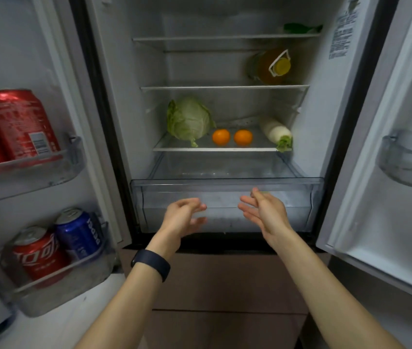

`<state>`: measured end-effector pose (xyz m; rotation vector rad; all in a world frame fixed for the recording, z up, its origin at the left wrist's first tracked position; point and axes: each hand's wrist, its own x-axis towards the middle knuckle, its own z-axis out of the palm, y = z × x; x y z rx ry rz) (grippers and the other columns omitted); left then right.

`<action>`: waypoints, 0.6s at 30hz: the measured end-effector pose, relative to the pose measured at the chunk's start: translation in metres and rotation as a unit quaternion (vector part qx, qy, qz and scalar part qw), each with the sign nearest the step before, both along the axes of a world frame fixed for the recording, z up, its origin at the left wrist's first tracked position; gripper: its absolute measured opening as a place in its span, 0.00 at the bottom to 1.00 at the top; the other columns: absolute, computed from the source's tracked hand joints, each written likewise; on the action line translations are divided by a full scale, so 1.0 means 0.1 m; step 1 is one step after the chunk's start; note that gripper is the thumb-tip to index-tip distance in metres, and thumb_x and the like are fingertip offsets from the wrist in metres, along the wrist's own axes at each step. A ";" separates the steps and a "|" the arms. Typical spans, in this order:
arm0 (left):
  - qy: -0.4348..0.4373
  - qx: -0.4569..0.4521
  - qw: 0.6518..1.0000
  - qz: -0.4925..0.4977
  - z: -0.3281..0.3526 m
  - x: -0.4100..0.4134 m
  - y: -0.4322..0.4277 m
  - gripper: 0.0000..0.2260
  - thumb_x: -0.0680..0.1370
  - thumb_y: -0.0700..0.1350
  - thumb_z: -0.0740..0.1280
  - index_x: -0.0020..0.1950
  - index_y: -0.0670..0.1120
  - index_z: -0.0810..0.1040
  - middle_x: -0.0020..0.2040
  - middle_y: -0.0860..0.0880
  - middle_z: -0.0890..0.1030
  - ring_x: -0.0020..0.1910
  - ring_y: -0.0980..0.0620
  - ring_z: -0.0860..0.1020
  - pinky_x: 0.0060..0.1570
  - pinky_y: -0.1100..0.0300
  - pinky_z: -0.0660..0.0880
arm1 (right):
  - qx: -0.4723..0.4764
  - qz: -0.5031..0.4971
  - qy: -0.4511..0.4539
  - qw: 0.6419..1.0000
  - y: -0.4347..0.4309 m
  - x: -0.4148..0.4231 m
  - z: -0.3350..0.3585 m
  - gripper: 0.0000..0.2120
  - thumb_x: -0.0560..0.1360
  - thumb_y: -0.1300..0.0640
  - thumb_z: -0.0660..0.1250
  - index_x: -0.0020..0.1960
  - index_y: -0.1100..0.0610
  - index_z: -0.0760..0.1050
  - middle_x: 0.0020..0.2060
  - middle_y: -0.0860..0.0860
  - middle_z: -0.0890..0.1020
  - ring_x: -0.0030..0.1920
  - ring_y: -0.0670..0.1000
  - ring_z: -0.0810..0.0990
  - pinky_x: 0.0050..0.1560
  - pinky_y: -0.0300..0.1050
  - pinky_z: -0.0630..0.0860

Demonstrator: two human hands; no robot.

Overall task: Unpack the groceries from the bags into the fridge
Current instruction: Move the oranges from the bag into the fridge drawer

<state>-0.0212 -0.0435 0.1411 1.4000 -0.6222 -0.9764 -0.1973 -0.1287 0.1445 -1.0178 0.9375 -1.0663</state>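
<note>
While both doors of the white fridge [114,71] stand open, the clear plastic crisper drawer [225,183] sits lowest in its compartment.
Left hand [184,217], right hand [263,212]: in front of the drawer, fingers loosely spread, holding nothing.
Shelf directly above the drawer: pale green cabbage [190,119]; two round oranges [221,137] [243,137]; white radish with green top [275,132].
Next shelf above: amber bottle with yellow cap [273,65], lying down.
Door racks left of the drawer: red cans [21,124], one blue can [79,231].
</note>
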 end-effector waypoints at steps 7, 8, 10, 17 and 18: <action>-0.297 -0.053 0.950 -0.086 0.60 0.13 -0.09 0.04 0.80 0.50 0.68 0.51 0.53 0.82 0.47 0.53 0.86 0.41 0.55 0.84 0.40 0.60 0.74 | -0.216 0.022 0.173 0.961 -0.04 -0.20 0.45 0.03 0.77 0.55 0.70 0.50 0.50 0.80 0.43 0.50 0.87 0.43 0.48 0.86 0.48 0.47 0.78; -0.334 -0.064 0.937 -0.081 0.70 0.15 -0.20 0.04 0.79 0.51 0.69 0.50 0.53 0.82 0.46 0.54 0.86 0.42 0.55 0.84 0.41 0.60 0.74 | -0.256 0.016 0.197 0.946 -0.10 -0.20 0.54 0.03 0.75 0.52 0.71 0.49 0.49 0.81 0.42 0.48 0.87 0.44 0.47 0.85 0.49 0.46 0.79; -0.408 -0.072 0.907 -0.069 0.89 0.18 -0.43 0.05 0.78 0.52 0.69 0.51 0.54 0.83 0.47 0.56 0.85 0.47 0.59 0.82 0.46 0.61 0.76 | -0.313 -0.008 0.242 0.918 -0.27 -0.17 0.71 0.04 0.74 0.50 0.71 0.48 0.47 0.82 0.41 0.44 0.86 0.45 0.43 0.84 0.51 0.44 0.79; -0.557 -0.033 0.826 -0.081 1.22 0.43 -1.45 0.15 0.76 0.55 0.69 0.61 0.53 0.78 0.58 0.53 0.81 0.56 0.51 0.79 0.56 0.52 0.77 | -0.346 -0.049 0.372 0.860 -1.02 0.13 1.17 0.12 0.74 0.48 0.71 0.56 0.47 0.77 0.46 0.43 0.84 0.50 0.46 0.82 0.55 0.47 0.78; -0.571 -0.020 0.816 -0.082 1.23 0.48 -1.61 0.17 0.76 0.55 0.69 0.63 0.53 0.77 0.60 0.51 0.80 0.57 0.50 0.78 0.57 0.51 0.77 | -0.344 -0.051 0.394 0.851 -1.16 0.19 1.21 0.14 0.73 0.46 0.71 0.58 0.47 0.76 0.48 0.44 0.84 0.52 0.48 0.82 0.56 0.49 0.78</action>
